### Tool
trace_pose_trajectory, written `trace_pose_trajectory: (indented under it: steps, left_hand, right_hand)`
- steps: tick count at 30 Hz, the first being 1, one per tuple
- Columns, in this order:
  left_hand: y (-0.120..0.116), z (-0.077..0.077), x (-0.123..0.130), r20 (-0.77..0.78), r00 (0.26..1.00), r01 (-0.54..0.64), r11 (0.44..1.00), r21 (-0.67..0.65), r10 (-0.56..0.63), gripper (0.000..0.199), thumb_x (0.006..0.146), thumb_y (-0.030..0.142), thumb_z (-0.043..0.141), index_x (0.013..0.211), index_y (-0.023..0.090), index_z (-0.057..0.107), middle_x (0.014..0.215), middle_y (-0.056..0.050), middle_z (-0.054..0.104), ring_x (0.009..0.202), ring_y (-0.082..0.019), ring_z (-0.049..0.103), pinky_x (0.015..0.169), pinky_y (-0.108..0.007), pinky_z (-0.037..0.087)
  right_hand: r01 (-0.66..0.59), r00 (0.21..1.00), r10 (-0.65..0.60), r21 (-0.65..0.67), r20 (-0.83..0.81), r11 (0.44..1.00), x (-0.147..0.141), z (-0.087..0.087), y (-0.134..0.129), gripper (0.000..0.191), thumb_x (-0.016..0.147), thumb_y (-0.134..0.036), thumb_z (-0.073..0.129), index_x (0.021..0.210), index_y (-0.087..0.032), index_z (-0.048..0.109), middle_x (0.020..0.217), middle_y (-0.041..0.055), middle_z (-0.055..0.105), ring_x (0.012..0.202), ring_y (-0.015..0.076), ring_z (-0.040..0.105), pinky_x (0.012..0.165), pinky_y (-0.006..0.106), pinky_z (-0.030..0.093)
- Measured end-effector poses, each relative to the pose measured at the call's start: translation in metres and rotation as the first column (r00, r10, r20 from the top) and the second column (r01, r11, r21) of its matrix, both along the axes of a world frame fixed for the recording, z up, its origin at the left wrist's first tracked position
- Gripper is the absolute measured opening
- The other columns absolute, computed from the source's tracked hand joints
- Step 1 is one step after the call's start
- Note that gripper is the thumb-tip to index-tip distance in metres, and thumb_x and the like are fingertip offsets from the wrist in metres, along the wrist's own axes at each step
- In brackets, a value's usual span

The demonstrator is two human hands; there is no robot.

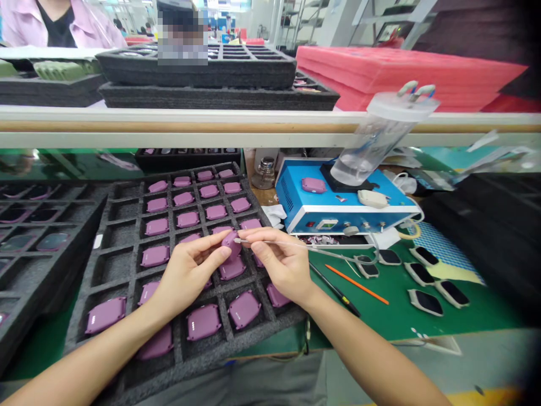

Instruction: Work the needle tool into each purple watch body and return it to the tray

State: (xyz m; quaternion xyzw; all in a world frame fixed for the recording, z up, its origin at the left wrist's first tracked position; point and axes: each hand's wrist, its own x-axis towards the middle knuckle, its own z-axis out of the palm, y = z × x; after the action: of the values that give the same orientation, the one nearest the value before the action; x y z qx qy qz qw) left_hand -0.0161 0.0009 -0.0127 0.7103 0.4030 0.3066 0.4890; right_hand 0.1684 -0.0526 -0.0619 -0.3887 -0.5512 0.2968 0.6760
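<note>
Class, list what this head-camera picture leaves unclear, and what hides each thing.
Head view:
Far side of the purple case: hidden by the left hand.
Tip of the metal wire: too small, beside the right hand.
Behind the pixelated patch: blurred out.
Panel markings on the blue unit: too small.

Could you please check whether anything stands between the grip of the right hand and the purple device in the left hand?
Nothing visible does: the right hand pinches a thin metal probe, whose tip meets the purple device held by the left hand.

mauve casing [231, 245]: smooth satin plastic | tray [177, 344]: rough matt black foam | probe [242, 241]: thin shiny metal | box [296, 189]: glossy blue-painted metal
</note>
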Motion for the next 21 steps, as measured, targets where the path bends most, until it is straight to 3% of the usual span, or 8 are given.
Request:
trace_pose_trajectory:
  steps: [10, 14, 16, 18, 21]
  left_hand:
    - [0.002, -0.003, 0.001, -0.017, 1.000, -0.003, 0.999, 0.055, 0.004, 0.047, 0.088, 0.050, 0.073, 0.123, 0.020, 0.079, 0.130, -0.008, 0.076, 0.122, -0.032, 0.071, 0.111, -0.044, 0.054]
    - [-0.006, 0.015, -0.005, -0.102, 0.994, -0.023, 0.990, 0.138, 0.038, 0.040, 0.097, 0.035, 0.059, 0.127, 0.016, 0.076, 0.119, -0.009, 0.080, 0.097, -0.026, 0.076, 0.096, -0.039, 0.059]
    - [-0.004, 0.033, -0.019, -0.091, 0.994, -0.054, 0.988, 0.147, 0.068, 0.040, 0.099, 0.031, 0.054, 0.132, 0.015, 0.071, 0.113, -0.008, 0.080, 0.086, -0.022, 0.074, 0.084, -0.035, 0.060]
    - [0.004, 0.052, -0.046, -0.099, 0.987, -0.101, 0.971, 0.218, 0.125, 0.038, 0.100, 0.028, 0.052, 0.131, 0.016, 0.069, 0.112, -0.007, 0.078, 0.087, -0.021, 0.072, 0.086, -0.033, 0.057]
    - [0.014, 0.065, -0.099, -0.313, 0.927, -0.072, 0.917, 0.393, 0.207, 0.029, 0.098, 0.024, 0.053, 0.118, 0.018, 0.072, 0.105, -0.005, 0.078, 0.092, -0.020, 0.070, 0.094, -0.032, 0.052]
  right_hand:
    - [0.021, 0.999, -0.022, 0.025, 0.049, 0.999, 0.001, -0.001, 0.000, 0.013, 0.099, -0.031, 0.066, 0.101, -0.026, 0.078, 0.110, 0.0070, 0.081, 0.103, 0.0220, 0.079, 0.088, 0.038, 0.069]
    - [0.097, 0.995, -0.094, 0.062, -0.036, 0.993, -0.004, 0.000, -0.012, 0.012, 0.100, -0.024, 0.065, 0.099, -0.024, 0.077, 0.112, 0.0058, 0.080, 0.103, 0.0207, 0.079, 0.087, 0.037, 0.070]
    - [0.148, 0.986, -0.144, 0.043, -0.087, 0.988, -0.005, -0.002, -0.015, 0.009, 0.098, -0.023, 0.067, 0.098, -0.023, 0.077, 0.108, 0.0051, 0.081, 0.101, 0.0201, 0.079, 0.084, 0.035, 0.070]
    - [0.166, 0.981, -0.163, 0.019, -0.104, 0.986, -0.007, -0.004, -0.015, 0.006, 0.096, -0.025, 0.071, 0.096, -0.022, 0.077, 0.101, 0.0042, 0.081, 0.098, 0.0204, 0.080, 0.082, 0.034, 0.071]
    - [0.189, 0.976, -0.191, -0.027, -0.101, 0.982, -0.008, -0.005, -0.015, 0.010, 0.094, -0.031, 0.074, 0.094, -0.021, 0.077, 0.094, 0.0035, 0.080, 0.090, 0.0196, 0.080, 0.081, 0.036, 0.071]
